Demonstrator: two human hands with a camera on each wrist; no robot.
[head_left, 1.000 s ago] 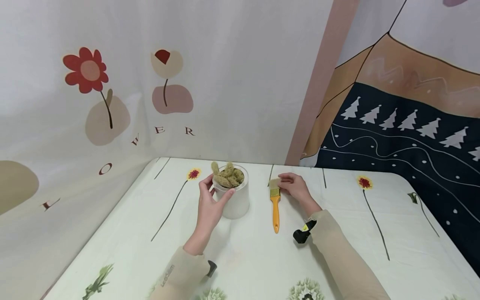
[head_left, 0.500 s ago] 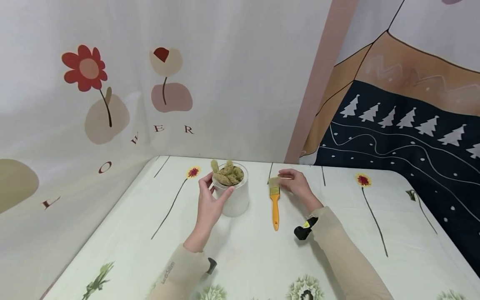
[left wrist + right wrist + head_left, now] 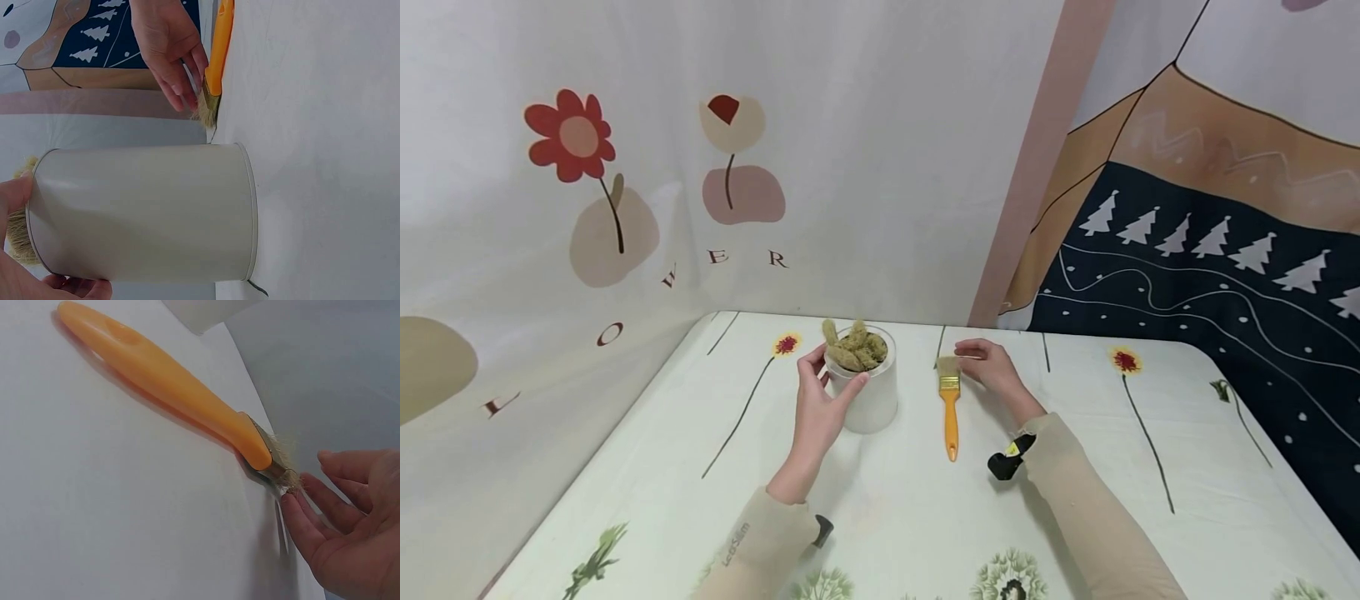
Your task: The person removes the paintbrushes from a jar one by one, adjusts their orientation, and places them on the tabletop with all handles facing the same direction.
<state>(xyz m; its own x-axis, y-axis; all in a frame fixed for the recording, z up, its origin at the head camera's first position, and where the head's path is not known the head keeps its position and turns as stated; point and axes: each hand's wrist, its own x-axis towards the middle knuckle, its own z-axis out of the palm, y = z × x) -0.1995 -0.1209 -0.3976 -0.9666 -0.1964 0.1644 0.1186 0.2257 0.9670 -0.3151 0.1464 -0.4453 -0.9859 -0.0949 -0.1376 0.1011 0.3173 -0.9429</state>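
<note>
A white cylindrical pot [image 3: 872, 404] stands upright on the table, with fuzzy olive-green, cactus-like lumps [image 3: 859, 350] rising from its top. My left hand [image 3: 820, 417] grips the pot near its rim, thumb on the near side and fingers around the left. In the left wrist view its thumb [image 3: 15, 192] lies at the rim beside the fuzzy top. To the right, a paintbrush [image 3: 951, 412] with an orange handle lies flat, bristles pointing away. My right hand [image 3: 994, 372] is beside it, fingertips right at the bristles [image 3: 289, 478], the thumb apart from the fingers.
A white cloth printed with flowers covers the table [image 3: 880, 517]. Fabric backdrops [image 3: 880, 167] hang close behind its far edge and along the left. A black wrist camera [image 3: 1006, 463] hangs below the right sleeve, close over the table.
The view shifts very slightly. My left hand keeps its hold on the pot, and my right hand stays by the bristles; the paintbrush lies where it was.
</note>
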